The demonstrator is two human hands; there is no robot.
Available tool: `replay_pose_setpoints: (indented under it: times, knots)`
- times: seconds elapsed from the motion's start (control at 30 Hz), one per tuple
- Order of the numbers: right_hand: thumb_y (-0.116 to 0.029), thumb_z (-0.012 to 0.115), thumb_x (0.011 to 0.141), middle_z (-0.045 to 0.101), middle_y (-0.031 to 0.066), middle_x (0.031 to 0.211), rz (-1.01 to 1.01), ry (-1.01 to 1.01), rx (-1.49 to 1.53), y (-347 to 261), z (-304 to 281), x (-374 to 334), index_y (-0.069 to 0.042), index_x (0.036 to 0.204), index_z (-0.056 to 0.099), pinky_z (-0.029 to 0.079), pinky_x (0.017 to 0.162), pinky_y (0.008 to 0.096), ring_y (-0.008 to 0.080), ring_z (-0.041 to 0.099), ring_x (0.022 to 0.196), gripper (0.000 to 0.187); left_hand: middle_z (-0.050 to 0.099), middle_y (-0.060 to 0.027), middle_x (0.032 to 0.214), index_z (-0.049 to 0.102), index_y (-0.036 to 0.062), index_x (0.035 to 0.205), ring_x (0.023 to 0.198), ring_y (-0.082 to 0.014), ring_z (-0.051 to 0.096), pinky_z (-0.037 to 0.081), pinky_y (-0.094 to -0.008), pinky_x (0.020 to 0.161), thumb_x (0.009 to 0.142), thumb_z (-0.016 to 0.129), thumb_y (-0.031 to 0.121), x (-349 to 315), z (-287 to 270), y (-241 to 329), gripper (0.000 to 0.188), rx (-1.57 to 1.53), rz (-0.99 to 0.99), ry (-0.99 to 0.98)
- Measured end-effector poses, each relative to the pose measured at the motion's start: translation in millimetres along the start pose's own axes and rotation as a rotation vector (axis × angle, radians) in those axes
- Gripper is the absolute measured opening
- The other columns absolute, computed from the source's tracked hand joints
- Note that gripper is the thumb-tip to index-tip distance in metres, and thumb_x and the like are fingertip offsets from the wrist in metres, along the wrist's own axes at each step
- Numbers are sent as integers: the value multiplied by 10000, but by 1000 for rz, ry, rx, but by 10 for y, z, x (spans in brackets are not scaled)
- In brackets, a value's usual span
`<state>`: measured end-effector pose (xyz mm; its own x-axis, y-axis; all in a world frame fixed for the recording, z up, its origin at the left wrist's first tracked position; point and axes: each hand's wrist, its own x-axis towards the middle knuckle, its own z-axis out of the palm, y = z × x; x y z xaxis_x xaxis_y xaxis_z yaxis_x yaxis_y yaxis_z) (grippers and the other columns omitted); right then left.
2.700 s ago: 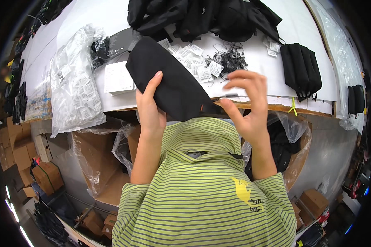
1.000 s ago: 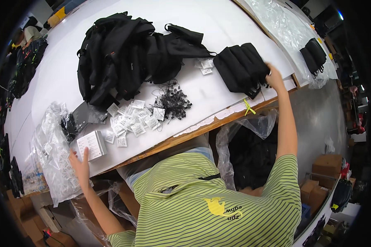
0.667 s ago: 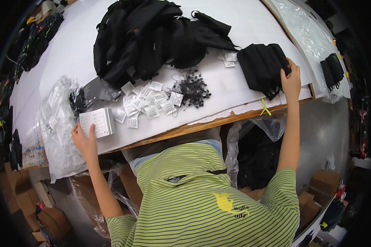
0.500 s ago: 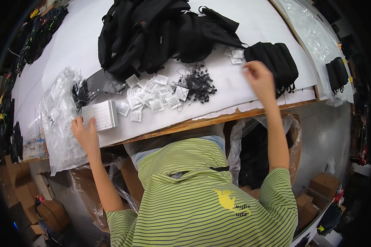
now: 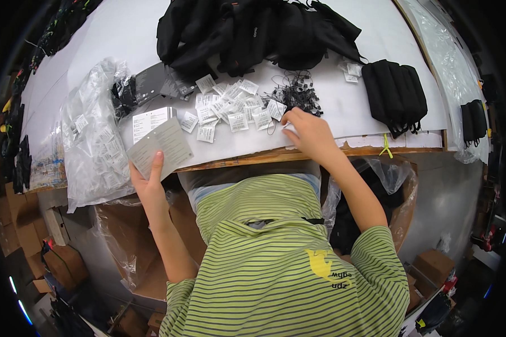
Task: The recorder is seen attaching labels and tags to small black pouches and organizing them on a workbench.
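My left hand [image 5: 150, 178] grips a grey printed card [image 5: 161, 149] between thumb and fingers, tilted up over the table's front edge. Behind the card stands a stack of white printed cards [image 5: 152, 121], partly covered by it. My right hand [image 5: 312, 135] is curled in a pinch at the right end of a pile of small white labels [image 5: 239, 106]. One white label [image 5: 276, 109] lies at its fingertips, with a thin dark loop below; what the fingers hold, if anything, is too small to make out. Just beyond lies a tangle of black cords with small tabs [image 5: 301, 95].
Black backpacks [image 5: 253, 36] are heaped at the far side of the white table [image 5: 343, 121]. Folded black bags [image 5: 396, 95] stand at the right. A clear plastic bag of labels [image 5: 95, 140] lies left, beside dark cards [image 5: 152, 81]. Below the table edge are plastic-lined boxes [image 5: 405, 185].
My left hand has lifted a grey card off the stack and toward me. My right hand has moved left from beside the folded black bags to the labels and cords.
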<state>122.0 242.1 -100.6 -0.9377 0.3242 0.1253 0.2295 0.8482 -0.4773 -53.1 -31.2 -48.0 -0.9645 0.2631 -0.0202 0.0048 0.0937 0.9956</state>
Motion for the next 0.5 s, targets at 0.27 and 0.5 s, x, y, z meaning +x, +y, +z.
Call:
replay_pose_setpoints:
  times: [0.27,0.5]
  knots:
    - [-143,660,794,556,46,789,-74,-67,-45,189,-44,67,-79,820,587,471,611,341,236,599,709,100,541,-80,1186,401,9,1320,1059,-152,511,370,-273,947,902,590,77,-216,211,-226,464,-240,-187,-211]
    - [-97,702,768,571,-28,689,-35,438,276,21,-891,430,-76,754,652,316,485,201,46,437,549,56,510,-98,1118,353,21,1271,1032,-155,476,381,-279,912,860,664,188,-305,306,-126,542,-75,-211,-340]
